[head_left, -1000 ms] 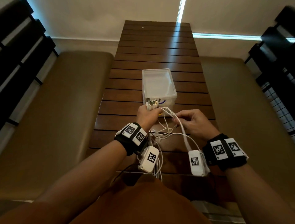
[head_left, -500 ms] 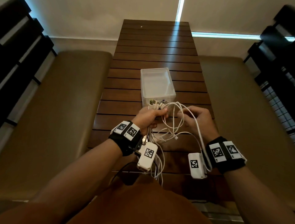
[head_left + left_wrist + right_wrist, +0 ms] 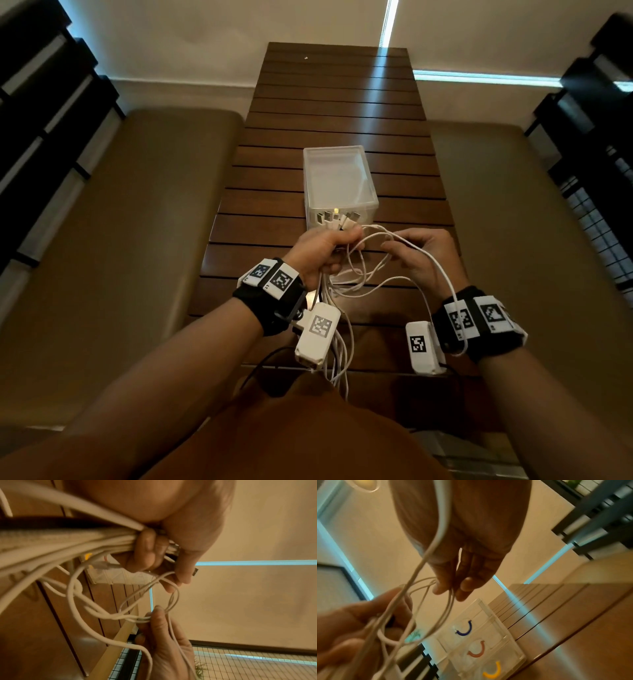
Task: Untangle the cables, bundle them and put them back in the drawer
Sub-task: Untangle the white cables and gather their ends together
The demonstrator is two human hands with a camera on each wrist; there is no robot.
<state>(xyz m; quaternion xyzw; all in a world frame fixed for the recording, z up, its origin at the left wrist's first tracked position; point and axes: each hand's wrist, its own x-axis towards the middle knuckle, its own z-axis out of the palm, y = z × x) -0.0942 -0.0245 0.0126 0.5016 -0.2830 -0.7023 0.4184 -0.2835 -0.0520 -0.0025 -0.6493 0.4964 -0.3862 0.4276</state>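
Observation:
A bunch of white cables point(image 3: 363, 274) hangs in loose loops above the near end of the wooden table point(image 3: 329, 102). My left hand point(image 3: 325, 246) grips the bunch in a fist, with several plugs point(image 3: 337, 219) sticking out past the fingers; the left wrist view shows the fingers point(image 3: 147, 550) curled round the cords point(image 3: 68, 543). My right hand point(image 3: 412, 253) pinches thin loops just to the right, seen up close at the fingertips point(image 3: 452, 588), and one cord trails over that wrist. The clear plastic drawer unit point(image 3: 342, 154) stands just beyond both hands; its drawers point(image 3: 479, 642) have blue, red and yellow handles.
Padded tan benches point(image 3: 120, 240) run along both long sides of the table. Dark slatted frames point(image 3: 41, 120) stand at the far left and far right. Cable tails hang over the near table edge point(image 3: 339, 373) toward my body.
Both hands have lifted the cables off the table. The left fist now holds the plugs in front of the drawer unit, and the right hand has gathered loops closer to it.

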